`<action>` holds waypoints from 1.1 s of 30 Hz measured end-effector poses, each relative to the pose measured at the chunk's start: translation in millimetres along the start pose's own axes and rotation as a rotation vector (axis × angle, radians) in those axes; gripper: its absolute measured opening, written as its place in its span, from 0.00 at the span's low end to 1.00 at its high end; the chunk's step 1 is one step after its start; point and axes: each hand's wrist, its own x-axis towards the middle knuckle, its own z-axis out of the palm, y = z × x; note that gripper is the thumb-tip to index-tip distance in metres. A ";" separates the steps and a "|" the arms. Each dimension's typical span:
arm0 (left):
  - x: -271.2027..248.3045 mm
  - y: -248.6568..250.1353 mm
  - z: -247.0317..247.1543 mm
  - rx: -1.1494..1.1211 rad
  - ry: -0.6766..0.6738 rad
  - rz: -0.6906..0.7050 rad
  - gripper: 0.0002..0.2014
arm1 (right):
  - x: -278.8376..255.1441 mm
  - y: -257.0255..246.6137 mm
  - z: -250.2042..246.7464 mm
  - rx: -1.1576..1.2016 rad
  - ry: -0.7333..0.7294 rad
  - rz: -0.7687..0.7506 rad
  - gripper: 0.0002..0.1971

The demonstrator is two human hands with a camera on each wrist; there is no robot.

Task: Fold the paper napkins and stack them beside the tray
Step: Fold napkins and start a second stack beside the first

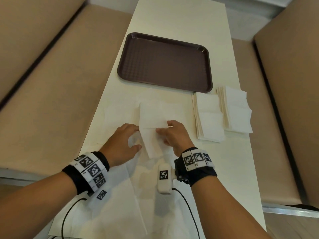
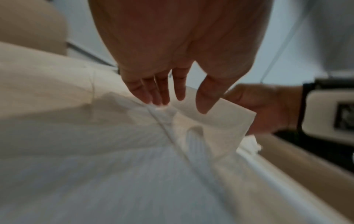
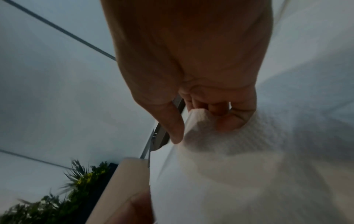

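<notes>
A white folded napkin is lifted at its near end over the table's middle. My right hand pinches its right edge between thumb and fingers; in the right wrist view the right hand grips the napkin the same way. My left hand has straight fingers touching the napkin's left edge. The left wrist view shows the left hand spread over the napkin. A dark brown tray lies beyond. Two stacks of folded napkins sit at its near right corner.
Large unfolded white sheets lie flat under my wrists and near the table's front edge. The narrow white table runs away from me. Tan padded benches flank it on both sides.
</notes>
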 end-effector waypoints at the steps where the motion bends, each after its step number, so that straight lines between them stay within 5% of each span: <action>1: -0.4 2.4 -4.1 -0.103 -0.003 -0.035 0.26 | -1.3 -0.5 1.7 0.023 -0.034 -0.005 0.09; 10: -22.0 33.1 -54.4 -1.231 -0.118 -0.136 0.33 | -26.2 -23.4 1.5 0.127 -0.267 -0.174 0.12; 12: -24.2 41.2 -62.0 -1.362 -0.148 -0.155 0.24 | -31.9 -27.1 -1.0 0.106 -0.290 -0.219 0.14; 20: -9.5 61.4 -42.4 -1.166 0.048 -0.264 0.14 | -38.8 -21.8 -12.5 -0.033 -0.192 -0.331 0.19; 24: 2.4 82.9 -31.9 -1.098 0.051 -0.242 0.11 | -33.8 -15.2 -33.9 0.166 -0.082 -0.193 0.32; 29: 19.2 112.3 -12.2 -1.027 0.037 -0.218 0.10 | -35.8 -12.1 -59.8 0.268 -0.147 -0.267 0.16; 33: 28.3 121.5 6.4 -0.991 -0.010 -0.191 0.11 | -26.8 -6.9 -67.6 0.132 -0.051 -0.280 0.22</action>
